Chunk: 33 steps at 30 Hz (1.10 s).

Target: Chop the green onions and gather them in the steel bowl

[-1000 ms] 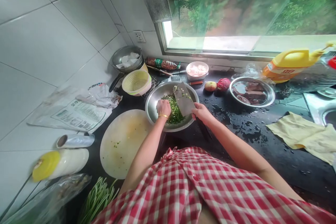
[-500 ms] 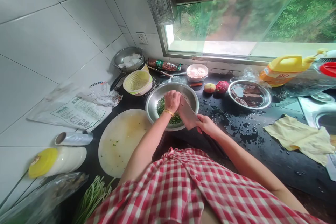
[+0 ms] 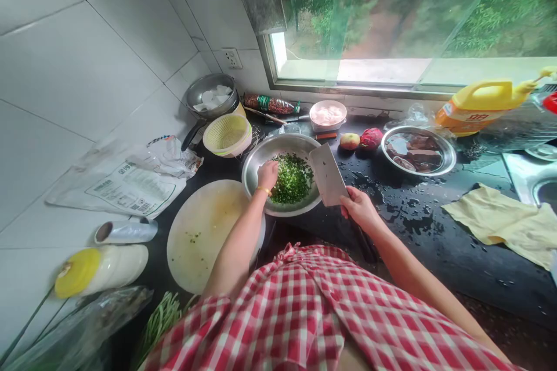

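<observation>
My right hand [image 3: 360,207] is wrapped around the handle of a cleaver [image 3: 329,175]. Its broad blade tilts over the right rim of a metal bowl [image 3: 252,159], with a few dark flecks on the steel. Chopped green herbs [image 3: 291,178] cover the bottom of that bowl. Over the bowl's left side is my left hand [image 3: 267,175], its fingers curled closed; whatever they hold, if anything, is hidden. Below my left forearm lies a round white cutting board [image 3: 195,261] with a few green bits on it.
Behind the bowl are a yellow-green basket [image 3: 226,134], a pan [image 3: 212,95] and a white bowl of pale pieces [image 3: 328,115]. A potato [image 3: 349,141], dragon fruit [image 3: 371,138] and basin of dark meat [image 3: 418,152] stand right, near a cloth [image 3: 507,223]. Long green stalks [image 3: 161,322] lie front left.
The cleaver and my right hand have moved right, away from my left hand. My left hand has shifted left and down from the blade, uncovering more of the chopped herbs.
</observation>
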Tool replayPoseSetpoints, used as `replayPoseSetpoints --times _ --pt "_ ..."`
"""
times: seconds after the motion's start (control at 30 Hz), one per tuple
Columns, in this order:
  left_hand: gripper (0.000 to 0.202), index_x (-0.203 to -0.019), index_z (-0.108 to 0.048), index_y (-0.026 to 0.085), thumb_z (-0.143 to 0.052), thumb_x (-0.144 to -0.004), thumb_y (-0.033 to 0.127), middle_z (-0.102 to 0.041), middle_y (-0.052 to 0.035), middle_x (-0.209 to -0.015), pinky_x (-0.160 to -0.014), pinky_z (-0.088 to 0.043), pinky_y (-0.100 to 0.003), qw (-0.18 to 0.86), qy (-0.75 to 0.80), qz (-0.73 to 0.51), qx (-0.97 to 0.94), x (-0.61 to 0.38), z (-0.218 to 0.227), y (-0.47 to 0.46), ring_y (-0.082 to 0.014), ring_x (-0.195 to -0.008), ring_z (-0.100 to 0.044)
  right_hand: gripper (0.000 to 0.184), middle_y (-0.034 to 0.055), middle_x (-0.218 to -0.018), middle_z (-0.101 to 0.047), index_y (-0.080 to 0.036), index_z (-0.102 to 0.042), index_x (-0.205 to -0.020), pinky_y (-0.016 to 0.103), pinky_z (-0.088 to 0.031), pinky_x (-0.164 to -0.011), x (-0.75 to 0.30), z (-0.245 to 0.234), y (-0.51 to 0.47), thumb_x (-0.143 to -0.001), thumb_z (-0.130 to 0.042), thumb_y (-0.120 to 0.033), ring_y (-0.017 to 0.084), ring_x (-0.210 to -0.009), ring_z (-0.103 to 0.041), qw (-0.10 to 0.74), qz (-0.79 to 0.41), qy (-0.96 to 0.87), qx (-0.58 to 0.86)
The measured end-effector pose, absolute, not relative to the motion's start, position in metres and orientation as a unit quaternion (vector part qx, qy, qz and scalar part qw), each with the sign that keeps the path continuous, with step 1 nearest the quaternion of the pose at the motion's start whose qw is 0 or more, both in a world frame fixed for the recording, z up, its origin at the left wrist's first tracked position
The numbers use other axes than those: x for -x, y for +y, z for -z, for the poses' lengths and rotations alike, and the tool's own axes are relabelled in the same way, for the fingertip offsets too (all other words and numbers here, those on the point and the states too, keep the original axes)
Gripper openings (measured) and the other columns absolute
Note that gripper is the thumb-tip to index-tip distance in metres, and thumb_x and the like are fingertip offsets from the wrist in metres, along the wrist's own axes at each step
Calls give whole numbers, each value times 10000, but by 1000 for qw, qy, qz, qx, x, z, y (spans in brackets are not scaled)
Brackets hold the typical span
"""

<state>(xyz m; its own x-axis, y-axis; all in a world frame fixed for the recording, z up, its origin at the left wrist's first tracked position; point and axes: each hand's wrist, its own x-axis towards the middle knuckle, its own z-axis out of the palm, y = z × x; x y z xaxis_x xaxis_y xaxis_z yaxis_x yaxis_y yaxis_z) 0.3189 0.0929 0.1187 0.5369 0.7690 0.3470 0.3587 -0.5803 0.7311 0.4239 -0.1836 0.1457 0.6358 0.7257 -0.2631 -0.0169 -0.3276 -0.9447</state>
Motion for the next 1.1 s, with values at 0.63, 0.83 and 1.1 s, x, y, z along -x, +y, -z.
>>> replayPoseSetpoints --times 0.63,0.83,1.1 --pt "297 -1047 -618 168 -406 -870 277 -557 -109 -1258 -1085 -312 -372 213 654 -308 -657 3 -79 131 -185 -1229 -462 202 -85 -377 -451 -218 -455 -746 212 -287 -359 -320 -112 -95 -752 -503 -414 93 -321 -399 411 -544 -407 608" --pt "322 -1100 -595 169 -419 -863 298 -529 -98 -1291 -1101 -299 -377 252 577 -240 -739 36 -32 94 -183 -1266 -418 148 -93 -366 -438 -208 -465 -761 204 -317 -350 -239 -72 -42 -723 -456 -350 95 -306 -402 367 -561 -404 623" --pt "405 -1221 -524 203 -290 -924 348 -545 -100 -1264 -1058 -383 -388 258 514 -329 -749 36 -35 26 -179 -1204 -484 107 -68 -400 -419 -205 -461 -828 225 -374 -397 -203 -64 38 -746 -395 -220 142 -390 -479 391 -404 -314 765"
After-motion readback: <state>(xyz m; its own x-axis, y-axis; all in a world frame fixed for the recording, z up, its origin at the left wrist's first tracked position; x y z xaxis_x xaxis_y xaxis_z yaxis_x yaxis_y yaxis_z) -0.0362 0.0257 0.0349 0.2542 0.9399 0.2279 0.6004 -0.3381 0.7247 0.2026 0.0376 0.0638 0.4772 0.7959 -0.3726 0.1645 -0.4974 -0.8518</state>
